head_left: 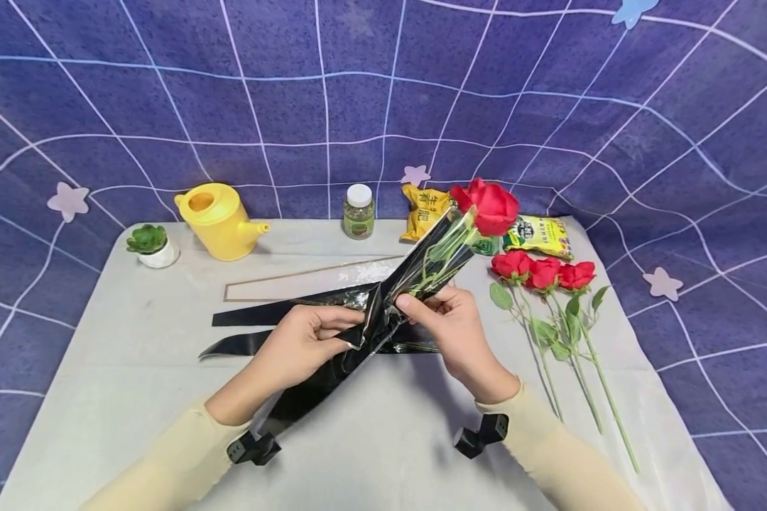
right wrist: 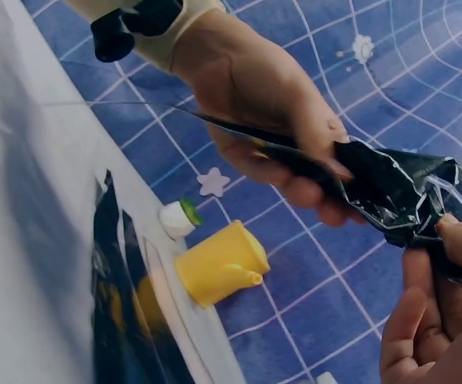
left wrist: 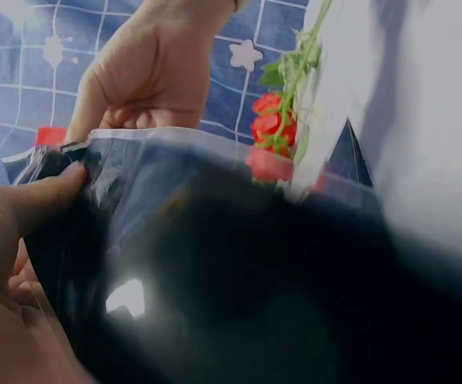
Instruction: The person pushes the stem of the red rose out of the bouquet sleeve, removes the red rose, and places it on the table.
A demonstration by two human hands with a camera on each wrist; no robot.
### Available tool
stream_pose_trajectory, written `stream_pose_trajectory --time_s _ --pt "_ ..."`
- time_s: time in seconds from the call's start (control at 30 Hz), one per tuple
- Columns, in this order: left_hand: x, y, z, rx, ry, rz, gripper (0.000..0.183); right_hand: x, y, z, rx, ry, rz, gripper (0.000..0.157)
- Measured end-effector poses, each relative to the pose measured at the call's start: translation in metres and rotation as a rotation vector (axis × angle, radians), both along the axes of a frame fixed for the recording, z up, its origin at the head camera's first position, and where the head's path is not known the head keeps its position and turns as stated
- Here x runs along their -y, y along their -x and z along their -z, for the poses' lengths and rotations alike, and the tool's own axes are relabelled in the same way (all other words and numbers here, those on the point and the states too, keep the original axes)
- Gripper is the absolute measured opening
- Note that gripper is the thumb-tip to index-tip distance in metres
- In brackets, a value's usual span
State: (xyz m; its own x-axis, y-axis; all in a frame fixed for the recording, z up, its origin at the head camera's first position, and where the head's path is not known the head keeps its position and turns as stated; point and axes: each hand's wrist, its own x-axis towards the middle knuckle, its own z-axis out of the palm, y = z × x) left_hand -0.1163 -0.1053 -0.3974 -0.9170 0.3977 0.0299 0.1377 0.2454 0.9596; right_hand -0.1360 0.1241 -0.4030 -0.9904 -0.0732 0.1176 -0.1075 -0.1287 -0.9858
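Note:
A red artificial rose (head_left: 488, 207) sticks out of the top of a black and clear flower sleeve (head_left: 316, 389), its leaves and stem showing through the clear front. My left hand (head_left: 303, 346) pinches the gathered film at the sleeve's middle between thumb and fingers. Just above that, my right hand (head_left: 457, 328) grips the sleeve round the stem, thumb in front and fingers behind. In the left wrist view the black film (left wrist: 215, 264) spreads wide and blurred below the hands. The right wrist view shows the crumpled sleeve (right wrist: 391, 188) stretched between both hands.
More sleeves (head_left: 249, 317) lie flat behind the hands. Three red roses (head_left: 543, 273) lie at the right. A yellow watering can (head_left: 220, 223), a potted succulent (head_left: 153, 247), a lidded jar (head_left: 358, 213) and yellow packets (head_left: 418, 213) stand along the back.

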Motion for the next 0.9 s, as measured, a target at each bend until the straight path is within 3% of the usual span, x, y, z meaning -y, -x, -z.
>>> stream_pose_trajectory --time_s 0.13,0.27,0.33,0.53,0.63,0.7,0.77,0.9 --pt "0.007 -0.001 -0.004 -0.049 0.115 -0.019 0.020 -0.012 0.007 -0.011 -0.021 0.010 0.022 0.008" --pt "0.014 -0.003 -0.008 -0.113 0.211 -0.040 0.033 -0.023 0.016 -0.024 -0.048 0.037 0.043 0.016" --pt "0.016 -0.004 -0.010 -0.116 0.212 -0.029 0.043 -0.026 0.019 -0.028 -0.045 0.037 0.030 0.018" --pt "0.018 -0.005 -0.008 -0.117 0.207 0.013 0.049 -0.026 0.018 -0.029 -0.028 -0.068 -0.002 0.017" --pt "0.013 -0.003 -0.009 -0.113 0.180 0.016 0.030 -0.022 0.015 -0.025 -0.049 -0.130 0.001 0.021" --pt "0.008 -0.001 -0.010 -0.106 0.144 0.017 0.028 -0.019 0.013 -0.023 -0.061 -0.160 -0.010 0.022" --pt "0.002 0.001 -0.012 -0.098 0.117 0.015 0.031 -0.016 0.011 -0.022 -0.062 -0.164 -0.033 0.020" --pt "-0.005 0.003 -0.014 -0.086 0.094 -0.006 0.021 -0.016 0.012 -0.023 -0.082 -0.122 -0.048 0.015"
